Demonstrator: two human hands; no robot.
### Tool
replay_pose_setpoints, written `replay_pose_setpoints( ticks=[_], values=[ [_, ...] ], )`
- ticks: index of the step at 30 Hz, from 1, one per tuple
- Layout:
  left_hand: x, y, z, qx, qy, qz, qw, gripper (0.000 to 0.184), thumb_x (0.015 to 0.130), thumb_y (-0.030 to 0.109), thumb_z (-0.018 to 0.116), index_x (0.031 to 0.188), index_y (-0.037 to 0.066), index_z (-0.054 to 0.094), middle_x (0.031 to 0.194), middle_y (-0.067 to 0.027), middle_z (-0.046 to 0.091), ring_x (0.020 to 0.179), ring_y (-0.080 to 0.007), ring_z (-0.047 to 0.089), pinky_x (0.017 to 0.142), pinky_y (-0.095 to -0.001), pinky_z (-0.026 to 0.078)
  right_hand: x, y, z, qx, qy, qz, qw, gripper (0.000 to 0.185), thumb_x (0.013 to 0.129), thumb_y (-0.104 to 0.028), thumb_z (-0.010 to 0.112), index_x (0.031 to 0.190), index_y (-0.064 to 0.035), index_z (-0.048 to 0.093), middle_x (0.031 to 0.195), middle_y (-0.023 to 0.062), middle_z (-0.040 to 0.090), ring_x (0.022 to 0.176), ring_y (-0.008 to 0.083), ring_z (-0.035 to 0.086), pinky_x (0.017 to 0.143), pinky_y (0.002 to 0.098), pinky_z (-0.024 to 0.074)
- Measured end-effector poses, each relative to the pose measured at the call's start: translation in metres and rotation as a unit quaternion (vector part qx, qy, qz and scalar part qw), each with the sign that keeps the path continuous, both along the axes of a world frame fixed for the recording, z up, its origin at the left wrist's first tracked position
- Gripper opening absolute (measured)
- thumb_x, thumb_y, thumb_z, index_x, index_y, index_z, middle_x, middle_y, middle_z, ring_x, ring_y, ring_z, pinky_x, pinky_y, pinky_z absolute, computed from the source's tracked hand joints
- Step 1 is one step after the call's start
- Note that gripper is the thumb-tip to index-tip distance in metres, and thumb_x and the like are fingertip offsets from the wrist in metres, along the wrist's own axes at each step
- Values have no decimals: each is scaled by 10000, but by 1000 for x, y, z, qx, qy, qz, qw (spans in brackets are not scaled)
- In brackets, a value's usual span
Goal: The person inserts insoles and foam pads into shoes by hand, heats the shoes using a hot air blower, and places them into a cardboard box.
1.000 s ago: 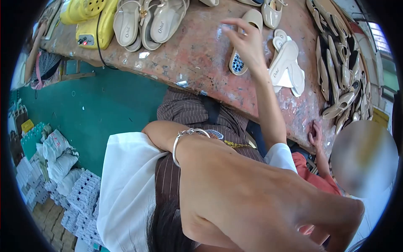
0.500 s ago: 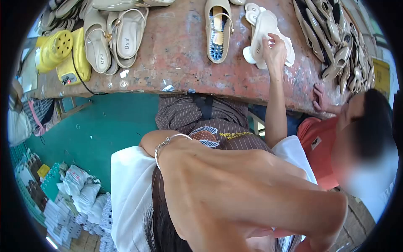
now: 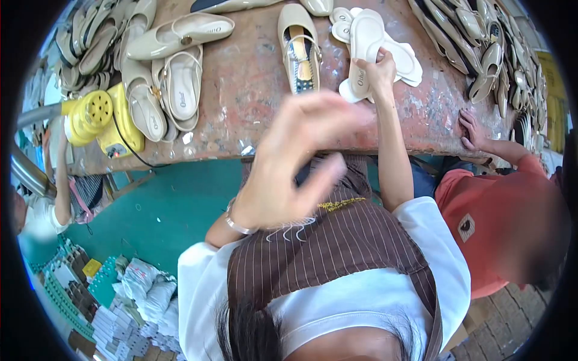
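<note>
My right hand [image 3: 379, 75] grips a white insole [image 3: 365, 39] by its edge, lifting it at a tilt over a fanned stack of white insoles [image 3: 404, 60] on the table. My left hand [image 3: 295, 159], with a bracelet at the wrist, is raised in front of my apron, smeared by motion. Its fingers and thumb are apart, with nothing between them. Just beyond it stands a beige strapped shoe [image 3: 297, 27], its blue-dotted inside uncovered and its heel end hidden by my fingers.
Beige shoes lie on the worn table [image 3: 241, 90], with a heap of shoes [image 3: 487, 48] at right. A yellow device [image 3: 120, 120] with a cord stands at left. Beside me sits a person in a red shirt [image 3: 481, 222], one hand on the table edge. White bags [image 3: 147, 283] lie on the floor.
My left hand has come down from near my face to in front of my apron. My right hand has taken hold of an insole and lifted it. The view has shifted.
</note>
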State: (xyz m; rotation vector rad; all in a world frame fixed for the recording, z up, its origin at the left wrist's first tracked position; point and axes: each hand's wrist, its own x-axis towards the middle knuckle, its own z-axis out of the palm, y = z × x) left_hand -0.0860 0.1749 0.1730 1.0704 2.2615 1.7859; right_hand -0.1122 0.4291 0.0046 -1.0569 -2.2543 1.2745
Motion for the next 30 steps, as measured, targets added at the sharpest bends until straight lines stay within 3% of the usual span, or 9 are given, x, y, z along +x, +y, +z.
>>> replay_pose_setpoints(
  ticks=[3,5,8,12,15,21,25,28,30],
  values=[
    [-11,9,-78,-93,-2,36,995,447,792,7,601,1236,50,568,1217,-140,508,993,-282,578,851,-354,506,7,12,9,-171,49,4,984,408,869,-215,639,1178,45,577,1050,158,649,915,279,639,813,389,487],
    [-17,24,-117,-105,-140,31,984,439,820,13,600,1254,45,549,1199,-152,520,985,-281,587,847,-345,518,10,22,16,-254,69,22,965,388,882,-187,619,1199,31,569,1066,152,650,932,259,637,842,378,476],
    [-25,71,-130,-56,-191,-7,980,392,867,50,595,1253,11,535,1200,-162,520,1001,-279,592,823,-336,528,18,34,24,-332,90,43,938,365,901,-146,588,1230,10,556,1090,143,653,957,230,634,886,361,459],
    [-47,138,-153,20,-228,27,973,355,938,168,561,1232,-28,529,1179,-200,571,990,-273,613,794,-337,524,34,38,35,-406,141,53,901,354,919,-122,566,1252,-6,546,1111,137,653,984,214,629,926,365,443],
    [-61,178,-170,49,-335,35,940,376,972,240,529,1210,-51,544,1131,-214,622,958,-262,637,780,-329,522,48,40,43,-517,212,79,825,345,935,-133,561,1257,-11,541,1126,138,648,1018,226,619,958,408,428],
    [-80,216,-191,-82,-321,17,944,395,980,286,513,1156,-62,581,1058,-208,670,904,-259,658,773,-333,517,69,64,42,-559,286,28,778,326,946,-147,556,1247,-23,551,1132,147,644,1059,234,605,1006,464,393],
    [-87,239,-204,30,-415,-3,909,396,971,286,537,1117,-76,604,1008,-182,680,862,-245,655,763,-329,519,85,89,59,-589,490,96,635,300,948,-144,560,1232,-49,573,1133,138,645,1061,228,604,1023,450,391],
    [-102,252,-205,72,-443,-46,892,412,979,311,536,1130,-63,619,981,-146,678,845,-174,640,740,-288,519,100,97,69,-533,537,128,642,266,957,-157,566,1219,-136,609,1131,37,652,1045,173,602,992,383,423],
    [-128,268,-216,-114,-315,-14,942,382,953,264,546,1139,-66,596,994,-182,672,863,-260,645,770,-343,520,109,98,80,-466,581,223,629,252,965,-180,567,1208,-130,610,1148,40,649,1088,138,581,1015,377,405]
  ],
)
